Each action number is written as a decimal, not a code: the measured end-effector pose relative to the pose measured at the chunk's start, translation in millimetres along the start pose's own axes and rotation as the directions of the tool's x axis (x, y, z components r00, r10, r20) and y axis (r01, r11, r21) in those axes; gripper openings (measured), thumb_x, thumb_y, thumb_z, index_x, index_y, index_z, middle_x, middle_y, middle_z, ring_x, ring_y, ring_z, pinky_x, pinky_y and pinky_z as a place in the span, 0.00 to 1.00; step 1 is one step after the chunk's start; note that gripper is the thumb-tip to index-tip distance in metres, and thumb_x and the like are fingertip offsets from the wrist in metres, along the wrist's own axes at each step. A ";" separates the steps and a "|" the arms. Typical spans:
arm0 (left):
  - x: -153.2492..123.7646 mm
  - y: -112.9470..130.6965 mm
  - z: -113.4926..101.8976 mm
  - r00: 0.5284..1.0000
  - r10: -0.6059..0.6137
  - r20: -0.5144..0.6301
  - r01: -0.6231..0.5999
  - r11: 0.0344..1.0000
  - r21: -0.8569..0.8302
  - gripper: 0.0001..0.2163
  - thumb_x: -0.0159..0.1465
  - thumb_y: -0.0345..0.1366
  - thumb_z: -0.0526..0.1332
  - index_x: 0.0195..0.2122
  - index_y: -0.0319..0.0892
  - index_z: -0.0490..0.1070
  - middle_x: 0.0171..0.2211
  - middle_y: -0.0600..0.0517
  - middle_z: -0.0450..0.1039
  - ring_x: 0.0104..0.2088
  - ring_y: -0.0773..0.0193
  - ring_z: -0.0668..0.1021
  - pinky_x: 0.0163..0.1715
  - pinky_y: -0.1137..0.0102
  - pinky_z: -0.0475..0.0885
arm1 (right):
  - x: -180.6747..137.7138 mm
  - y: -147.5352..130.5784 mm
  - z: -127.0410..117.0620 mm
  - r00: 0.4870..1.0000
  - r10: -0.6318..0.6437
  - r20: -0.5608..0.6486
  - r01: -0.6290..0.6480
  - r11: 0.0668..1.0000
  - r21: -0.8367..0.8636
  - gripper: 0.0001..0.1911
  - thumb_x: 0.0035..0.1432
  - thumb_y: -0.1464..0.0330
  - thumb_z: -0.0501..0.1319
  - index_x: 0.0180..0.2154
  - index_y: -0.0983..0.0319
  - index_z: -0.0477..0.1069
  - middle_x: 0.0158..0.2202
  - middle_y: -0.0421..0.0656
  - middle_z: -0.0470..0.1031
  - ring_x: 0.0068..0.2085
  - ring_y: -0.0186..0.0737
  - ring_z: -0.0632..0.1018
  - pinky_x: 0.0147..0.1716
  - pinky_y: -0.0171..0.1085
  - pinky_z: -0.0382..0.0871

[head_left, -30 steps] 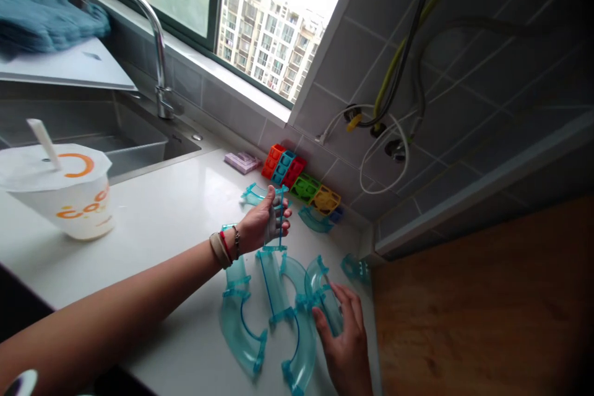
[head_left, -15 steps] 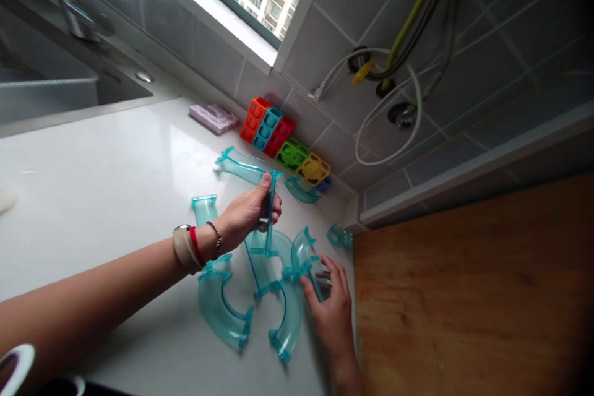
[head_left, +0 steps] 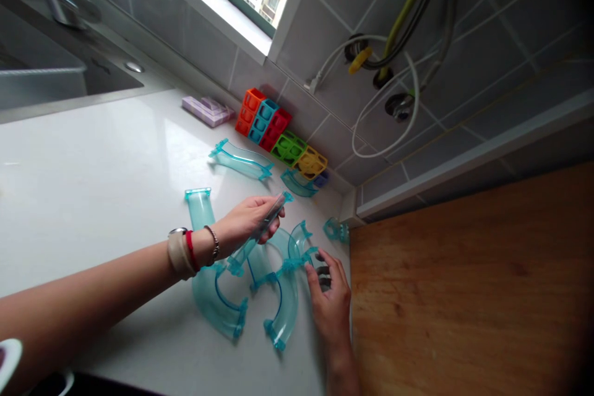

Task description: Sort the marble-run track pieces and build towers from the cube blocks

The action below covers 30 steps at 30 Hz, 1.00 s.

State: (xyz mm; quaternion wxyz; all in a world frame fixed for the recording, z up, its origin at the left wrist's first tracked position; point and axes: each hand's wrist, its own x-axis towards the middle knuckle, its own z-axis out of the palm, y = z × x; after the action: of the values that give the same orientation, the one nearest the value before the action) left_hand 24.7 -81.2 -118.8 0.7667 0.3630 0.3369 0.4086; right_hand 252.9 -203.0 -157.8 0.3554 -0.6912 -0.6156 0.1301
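My left hand [head_left: 260,216] is closed around a see-through teal track piece [head_left: 244,253], held slanting above the counter. Thumb and fingers of my right hand [head_left: 331,288] are curled at the end of a curved teal track piece [head_left: 299,241], pinching its edge. Below and between the hands lie more curved teal pieces [head_left: 290,306], overlapping one another. A further curve [head_left: 208,303] lies below my left wrist, and a straight-looking end [head_left: 199,207] pokes out above that wrist. Toward the wall rests a wavy teal piece [head_left: 241,159], apart from both hands.
Coloured hollow blocks [head_left: 264,120] stand in a row along the tiled wall, beside a purple-and-white packet [head_left: 207,111]. A small teal part [head_left: 335,230] sits by the wooden board [head_left: 464,284] at the right. A sink [head_left: 41,68] is at the upper left.
The piece in my left hand has turned from nearly upright to slanted, its lower end swinging left toward the wrist. My right hand stays beside the curved piece. The view has shifted slightly.
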 end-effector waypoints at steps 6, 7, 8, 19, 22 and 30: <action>-8.4 -6.1 4.1 0.962 -0.181 0.202 0.184 0.983 0.009 0.21 0.61 0.57 0.68 0.33 0.40 0.74 0.41 0.41 0.83 0.44 0.54 0.84 0.41 0.66 0.78 | -0.5 -5.4 0.2 1.000 0.022 -0.005 -0.022 0.999 0.041 0.20 0.68 0.57 0.60 0.57 0.57 0.73 0.55 0.51 0.75 0.53 0.50 0.77 0.49 0.47 0.75; -10.1 -7.5 4.6 0.945 -0.223 0.238 0.225 0.974 0.021 0.21 0.61 0.57 0.68 0.34 0.40 0.76 0.44 0.41 0.83 0.46 0.53 0.83 0.42 0.66 0.78 | -0.3 -6.0 0.1 1.000 0.021 -0.004 -0.021 0.999 0.044 0.20 0.68 0.57 0.60 0.57 0.57 0.73 0.55 0.50 0.75 0.54 0.50 0.77 0.51 0.48 0.74; -11.7 -9.1 5.1 0.931 -0.256 0.258 0.257 0.966 0.030 0.21 0.60 0.57 0.69 0.36 0.41 0.77 0.46 0.41 0.82 0.48 0.52 0.83 0.42 0.67 0.77 | 0.0 -6.3 0.0 1.000 0.019 -0.006 -0.018 0.999 0.049 0.19 0.69 0.57 0.60 0.56 0.57 0.74 0.55 0.50 0.75 0.55 0.50 0.77 0.52 0.48 0.73; -10.3 -5.2 6.7 0.941 -0.203 0.270 0.233 0.969 -0.084 0.21 0.63 0.56 0.66 0.32 0.40 0.73 0.37 0.47 0.78 0.36 0.60 0.81 0.36 0.67 0.75 | -2.2 -10.1 -7.3 0.923 0.325 -0.208 -0.161 0.813 0.559 0.22 0.68 0.53 0.59 0.56 0.59 0.70 0.52 0.51 0.76 0.36 0.40 0.80 0.35 0.41 0.77; -7.3 2.1 1.3 0.936 -0.163 0.313 0.244 0.940 -0.240 0.21 0.66 0.56 0.63 0.30 0.41 0.70 0.24 0.56 0.66 0.22 0.70 0.70 0.25 0.73 0.67 | 0.0 -13.7 -8.4 0.887 0.424 -0.184 -0.188 0.695 0.693 0.19 0.67 0.53 0.61 0.51 0.59 0.73 0.53 0.50 0.76 0.34 0.37 0.79 0.32 0.39 0.76; -7.7 9.8 -6.9 0.918 -0.106 0.383 0.286 0.845 -0.452 0.25 0.67 0.61 0.55 0.34 0.42 0.70 0.24 0.55 0.61 0.19 0.70 0.61 0.18 0.75 0.52 | 7.4 8.2 -19.6 0.803 0.583 0.128 -0.386 0.345 0.856 0.23 0.54 0.51 0.70 0.45 0.59 0.79 0.44 0.47 0.80 0.30 0.41 0.78 0.26 0.38 0.76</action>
State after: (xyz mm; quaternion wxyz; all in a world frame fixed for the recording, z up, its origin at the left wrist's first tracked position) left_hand 11.9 -82.1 -112.5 0.9190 0.1812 0.1167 0.3300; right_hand 272.8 -202.4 -147.2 0.6504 -0.5850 -0.1959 0.4432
